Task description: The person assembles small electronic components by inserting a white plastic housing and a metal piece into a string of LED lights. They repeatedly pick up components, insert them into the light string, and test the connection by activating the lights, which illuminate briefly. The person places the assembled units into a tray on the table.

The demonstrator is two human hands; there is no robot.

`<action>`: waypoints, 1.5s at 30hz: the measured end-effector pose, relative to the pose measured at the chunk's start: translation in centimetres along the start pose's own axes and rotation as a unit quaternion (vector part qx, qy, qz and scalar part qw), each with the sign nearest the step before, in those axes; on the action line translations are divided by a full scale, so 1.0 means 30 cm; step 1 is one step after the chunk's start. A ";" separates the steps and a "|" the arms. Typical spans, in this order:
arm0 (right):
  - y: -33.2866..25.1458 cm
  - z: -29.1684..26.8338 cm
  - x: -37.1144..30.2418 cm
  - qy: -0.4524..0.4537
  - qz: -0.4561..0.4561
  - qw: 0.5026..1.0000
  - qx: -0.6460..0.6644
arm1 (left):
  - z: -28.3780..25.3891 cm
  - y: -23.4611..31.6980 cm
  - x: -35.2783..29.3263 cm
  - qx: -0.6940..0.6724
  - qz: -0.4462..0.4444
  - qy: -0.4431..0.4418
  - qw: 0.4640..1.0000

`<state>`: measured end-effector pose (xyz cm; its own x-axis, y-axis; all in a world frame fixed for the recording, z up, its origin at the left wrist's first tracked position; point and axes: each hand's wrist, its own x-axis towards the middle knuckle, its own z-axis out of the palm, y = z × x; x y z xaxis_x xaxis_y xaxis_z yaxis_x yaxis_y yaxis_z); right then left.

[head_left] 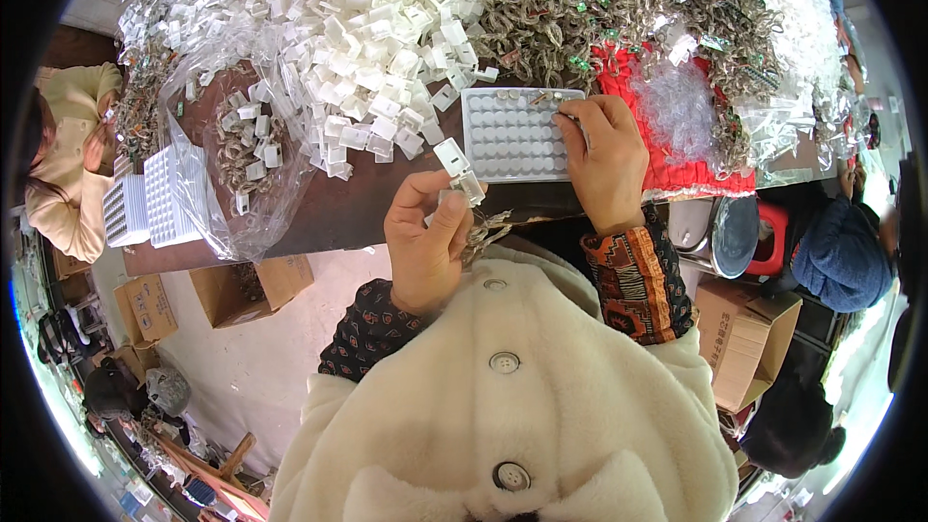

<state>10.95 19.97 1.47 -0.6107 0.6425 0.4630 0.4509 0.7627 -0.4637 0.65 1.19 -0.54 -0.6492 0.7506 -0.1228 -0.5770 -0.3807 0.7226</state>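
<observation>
My left hand (425, 242) pinches a white plastic housing (452, 159), a small box-like part with an open side. Thin twisted wires (488, 232) hang beneath that hand. In front of me on the table lies a white tray (471, 159) with rows of round pockets. Small metallic pieces (543, 97) sit along its far edge. My right hand (611, 159) rests over the tray's right side, thumb and index finger closed together near those pieces. Whatever is between these fingertips is too small to make out.
A big heap of white housings (377, 48) and a pile of wire bundles (570, 19) cover the table's far side. Red cloth (667, 169) lies at right under clear plastic pieces. Stacked trays (174, 198) and a clear bag (246, 222) are at left. People sit at both sides.
</observation>
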 end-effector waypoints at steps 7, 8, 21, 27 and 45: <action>-0.007 -0.011 0.021 -0.054 0.003 0.998 0.027 | 0.001 0.001 0.006 -0.005 -0.008 0.009 1.000; -0.012 -0.016 0.025 -0.062 0.017 0.997 0.035 | 0.001 0.001 0.008 -0.004 -0.003 0.002 1.000; -0.065 0.071 0.113 -0.035 -0.149 0.988 0.005 | -0.010 0.013 0.017 0.001 -0.001 0.009 1.000; -0.061 0.080 0.121 -0.056 -0.167 0.984 -0.008 | -0.018 0.022 0.016 -0.020 -0.013 -0.002 1.000; -0.249 -0.056 -0.018 -0.110 -0.144 0.962 0.203 | -0.008 0.019 -0.004 -0.047 -0.049 0.025 0.997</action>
<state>9.00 14.05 5.97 -0.8149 0.3443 0.4663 -0.0218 0.7857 -0.6183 0.28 0.76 -0.26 -0.6099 0.7596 -0.2258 -0.6814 -0.3571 0.6389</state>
